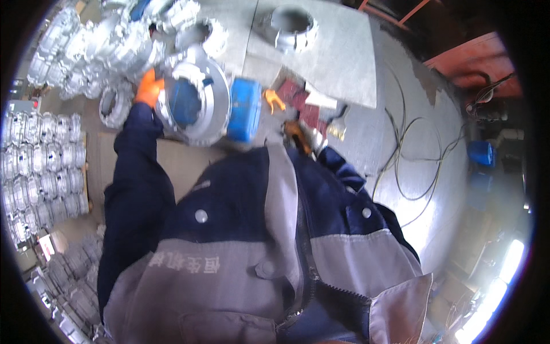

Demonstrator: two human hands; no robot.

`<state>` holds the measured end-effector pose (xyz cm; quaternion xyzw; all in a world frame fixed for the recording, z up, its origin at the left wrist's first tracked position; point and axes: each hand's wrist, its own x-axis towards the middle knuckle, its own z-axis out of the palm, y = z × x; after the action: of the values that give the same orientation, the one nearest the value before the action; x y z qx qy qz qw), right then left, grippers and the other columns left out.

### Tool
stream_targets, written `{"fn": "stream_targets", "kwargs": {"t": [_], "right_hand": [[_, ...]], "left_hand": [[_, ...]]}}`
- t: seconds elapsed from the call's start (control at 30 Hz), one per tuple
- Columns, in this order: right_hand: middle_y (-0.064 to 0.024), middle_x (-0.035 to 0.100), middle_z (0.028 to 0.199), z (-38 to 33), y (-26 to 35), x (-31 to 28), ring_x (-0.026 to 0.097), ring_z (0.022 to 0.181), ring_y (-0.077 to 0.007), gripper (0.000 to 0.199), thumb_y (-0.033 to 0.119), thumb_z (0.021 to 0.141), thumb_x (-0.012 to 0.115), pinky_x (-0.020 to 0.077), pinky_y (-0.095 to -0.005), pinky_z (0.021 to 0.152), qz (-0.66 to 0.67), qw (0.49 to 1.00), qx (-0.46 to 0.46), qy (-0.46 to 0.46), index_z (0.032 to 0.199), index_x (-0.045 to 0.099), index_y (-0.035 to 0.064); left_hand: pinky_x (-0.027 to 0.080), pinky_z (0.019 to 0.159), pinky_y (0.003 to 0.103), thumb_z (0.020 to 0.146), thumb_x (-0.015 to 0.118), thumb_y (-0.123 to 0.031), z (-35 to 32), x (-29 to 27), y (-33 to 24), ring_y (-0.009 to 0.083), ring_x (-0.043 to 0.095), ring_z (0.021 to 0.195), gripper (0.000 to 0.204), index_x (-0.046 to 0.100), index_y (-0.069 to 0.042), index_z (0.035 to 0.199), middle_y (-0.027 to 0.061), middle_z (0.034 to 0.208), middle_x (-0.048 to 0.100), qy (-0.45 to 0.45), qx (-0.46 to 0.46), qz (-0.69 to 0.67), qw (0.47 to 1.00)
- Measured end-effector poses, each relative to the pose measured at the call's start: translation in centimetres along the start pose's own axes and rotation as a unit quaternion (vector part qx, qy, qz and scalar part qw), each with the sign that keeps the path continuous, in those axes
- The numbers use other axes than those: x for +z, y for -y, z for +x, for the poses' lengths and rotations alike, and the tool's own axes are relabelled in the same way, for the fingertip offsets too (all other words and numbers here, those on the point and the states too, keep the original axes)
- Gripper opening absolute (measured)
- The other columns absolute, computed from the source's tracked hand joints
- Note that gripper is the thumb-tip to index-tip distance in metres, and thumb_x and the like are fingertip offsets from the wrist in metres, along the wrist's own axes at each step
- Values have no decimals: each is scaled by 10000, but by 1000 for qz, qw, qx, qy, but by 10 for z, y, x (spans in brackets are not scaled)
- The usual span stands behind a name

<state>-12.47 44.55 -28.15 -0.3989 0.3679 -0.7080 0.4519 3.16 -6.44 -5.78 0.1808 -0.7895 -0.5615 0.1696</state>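
Note:
My left hand [150,87], in an orange glove, grips the rim of a large silver metal valve casting [197,97] with a blue inside, held tilted up in front of me. A blue motor-like block [244,109] sits right beside the casting. My right hand [302,137], gloved in orange and grey, is low near my chest at the edge of my jacket; what it holds is hidden. My blue and grey work jacket fills the lower half of the view.
Several silver castings [109,40] are piled at the upper left, with more stacked in rows [43,172] along the left. Another casting [293,27] stands on a grey metal plate [338,57]. Black cables [412,155] loop across the floor at right. A blue bucket [480,153] stands far right.

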Motion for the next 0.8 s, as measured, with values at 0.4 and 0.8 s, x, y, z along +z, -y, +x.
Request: {"fn": "stream_targets", "kwargs": {"t": [0.4,0.8], "right_hand": [[-125,589,962,39,104,48,576,731,-227,623,579,846,494,494,-366,645,212,924,244,-206,1215,470,78],[-90,531,1218,72,206,105,573,974,-176,601,452,906,482,483,-294,821,186,965,99,-156,1357,360,74]], "left_hand": [[439,820,269,712,665,-19,-12,34,-34,137,561,928,499,538,-48,1194,12,1045,607,-18,-48,-48,998],[440,842,302,675,688,-81,-16,50,-54,179,561,957,533,535,-33,1183,59,1045,612,-60,-33,146,987]]}}
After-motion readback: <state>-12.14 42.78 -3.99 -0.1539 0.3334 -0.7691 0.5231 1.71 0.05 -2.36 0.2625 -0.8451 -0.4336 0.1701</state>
